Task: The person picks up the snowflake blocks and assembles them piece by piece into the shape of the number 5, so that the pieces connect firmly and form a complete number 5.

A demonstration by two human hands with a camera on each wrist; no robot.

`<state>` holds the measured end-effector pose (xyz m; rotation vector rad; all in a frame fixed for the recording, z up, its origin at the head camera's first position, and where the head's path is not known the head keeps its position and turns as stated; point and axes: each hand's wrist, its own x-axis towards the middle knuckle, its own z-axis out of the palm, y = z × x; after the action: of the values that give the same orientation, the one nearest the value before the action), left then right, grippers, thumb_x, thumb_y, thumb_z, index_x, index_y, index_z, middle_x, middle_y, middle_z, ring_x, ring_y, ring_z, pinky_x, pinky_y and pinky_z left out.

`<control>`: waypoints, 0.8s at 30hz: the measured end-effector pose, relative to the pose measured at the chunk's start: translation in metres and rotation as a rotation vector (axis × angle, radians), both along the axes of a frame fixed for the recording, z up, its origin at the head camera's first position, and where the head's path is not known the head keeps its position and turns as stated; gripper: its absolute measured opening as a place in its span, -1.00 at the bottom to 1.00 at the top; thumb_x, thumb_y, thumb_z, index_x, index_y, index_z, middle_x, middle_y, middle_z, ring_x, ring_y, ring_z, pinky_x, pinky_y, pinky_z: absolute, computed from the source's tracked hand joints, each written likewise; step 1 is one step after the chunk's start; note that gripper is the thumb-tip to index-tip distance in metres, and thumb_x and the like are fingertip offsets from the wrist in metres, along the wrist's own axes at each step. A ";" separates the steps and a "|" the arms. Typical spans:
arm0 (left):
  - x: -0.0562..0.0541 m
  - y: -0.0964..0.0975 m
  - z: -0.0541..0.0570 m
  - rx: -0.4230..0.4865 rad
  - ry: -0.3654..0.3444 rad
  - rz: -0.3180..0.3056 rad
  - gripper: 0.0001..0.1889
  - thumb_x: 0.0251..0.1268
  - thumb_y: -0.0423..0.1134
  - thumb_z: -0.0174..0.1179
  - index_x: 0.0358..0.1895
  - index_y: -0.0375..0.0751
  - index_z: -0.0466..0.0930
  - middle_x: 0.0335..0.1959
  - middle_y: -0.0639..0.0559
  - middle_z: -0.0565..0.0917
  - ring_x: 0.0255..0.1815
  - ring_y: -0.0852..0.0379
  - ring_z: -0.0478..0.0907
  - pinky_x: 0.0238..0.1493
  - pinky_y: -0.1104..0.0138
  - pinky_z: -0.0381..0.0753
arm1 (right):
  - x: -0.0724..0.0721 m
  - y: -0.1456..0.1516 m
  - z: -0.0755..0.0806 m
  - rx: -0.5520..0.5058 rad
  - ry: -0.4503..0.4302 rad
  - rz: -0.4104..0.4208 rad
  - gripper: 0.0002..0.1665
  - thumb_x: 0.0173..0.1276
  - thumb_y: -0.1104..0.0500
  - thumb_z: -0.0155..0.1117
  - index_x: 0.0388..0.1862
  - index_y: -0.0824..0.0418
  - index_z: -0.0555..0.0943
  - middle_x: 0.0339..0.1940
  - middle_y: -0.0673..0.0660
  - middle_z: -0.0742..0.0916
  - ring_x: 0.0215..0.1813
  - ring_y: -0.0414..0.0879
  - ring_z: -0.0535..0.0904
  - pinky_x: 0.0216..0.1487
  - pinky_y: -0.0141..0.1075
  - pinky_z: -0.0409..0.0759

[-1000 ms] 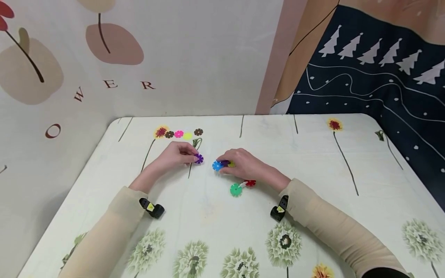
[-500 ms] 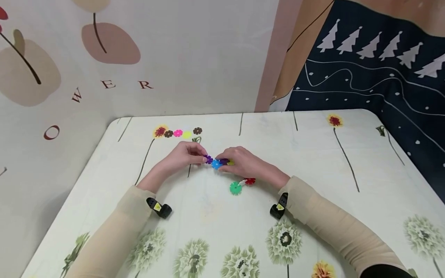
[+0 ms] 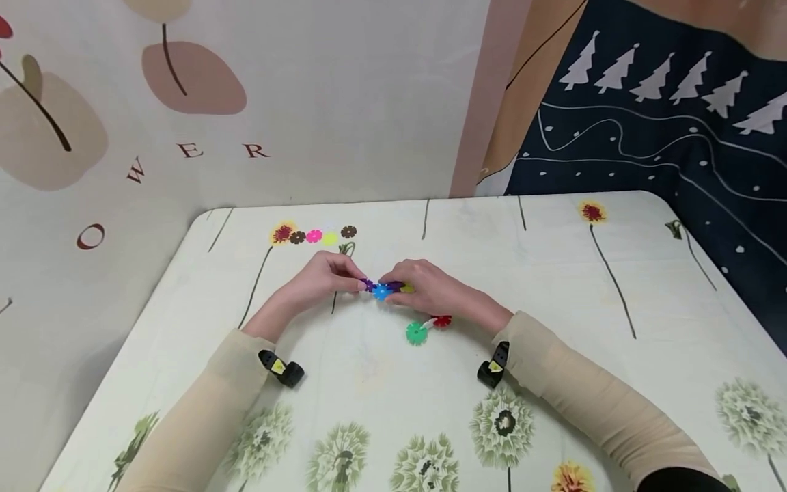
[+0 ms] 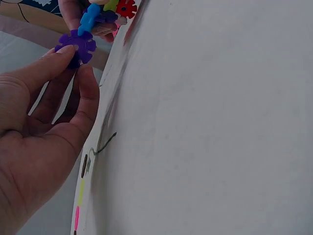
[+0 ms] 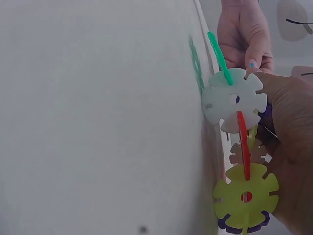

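In the head view my left hand pinches a purple notched plastic disc between thumb and fingertips. The left wrist view shows this purple disc meeting the edge of a blue disc. My right hand grips a chain of interlocking discs, whose blue end points toward the left hand. From that chain, a green disc and a red disc hang below the right palm. The right wrist view shows a white disc and a yellow disc slotted together with the red one. Fingers hide part of the chain.
Behind the left hand lie several loose discs in a row, among them a brown disc, a pink disc and a yellow disc. A flower-printed cloth covers the table. A printed curtain hangs at the far edge.
My left hand has moved right, bringing the purple disc from a gap away up to the blue disc, then tilting it slightly. The right hand has stayed nearly still.
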<state>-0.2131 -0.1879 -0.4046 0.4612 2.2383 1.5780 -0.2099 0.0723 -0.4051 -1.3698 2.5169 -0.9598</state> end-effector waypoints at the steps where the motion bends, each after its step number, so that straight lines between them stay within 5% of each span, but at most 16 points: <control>1: 0.000 0.000 0.000 -0.001 0.005 -0.001 -0.90 0.28 -0.50 0.37 -0.18 -0.45 0.74 -0.30 -0.13 0.77 -0.30 0.03 0.69 -0.19 0.32 0.71 | 0.000 0.000 0.000 0.000 0.000 0.002 -0.60 0.43 0.14 0.42 0.17 0.30 0.70 -0.03 0.12 0.77 -0.02 -0.09 0.64 0.05 -0.23 0.59; 13: 0.000 -0.001 0.001 -0.017 0.031 -0.021 -0.95 0.25 -0.50 0.39 -0.25 -0.41 0.78 -0.35 -0.10 0.77 -0.36 0.08 0.64 -0.28 0.34 0.61 | 0.001 -0.001 0.001 -0.001 -0.004 0.016 -0.61 0.43 0.15 0.42 0.16 0.31 0.71 -0.07 0.10 0.78 -0.06 -0.10 0.63 0.02 -0.23 0.56; 24: 0.002 -0.003 0.000 0.071 -0.003 -0.048 -0.96 0.24 -0.54 0.37 -0.27 -0.43 0.76 -0.38 -0.05 0.76 -0.37 0.13 0.63 -0.27 0.35 0.60 | 0.004 -0.004 0.000 -0.018 -0.002 0.053 -0.61 0.46 0.17 0.38 0.18 0.32 0.68 -0.02 0.13 0.77 0.00 -0.07 0.63 0.06 -0.23 0.57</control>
<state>-0.2113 -0.1907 -0.4041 0.5275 2.1578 1.6368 -0.2061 0.0680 -0.4055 -1.4314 2.4632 -0.9752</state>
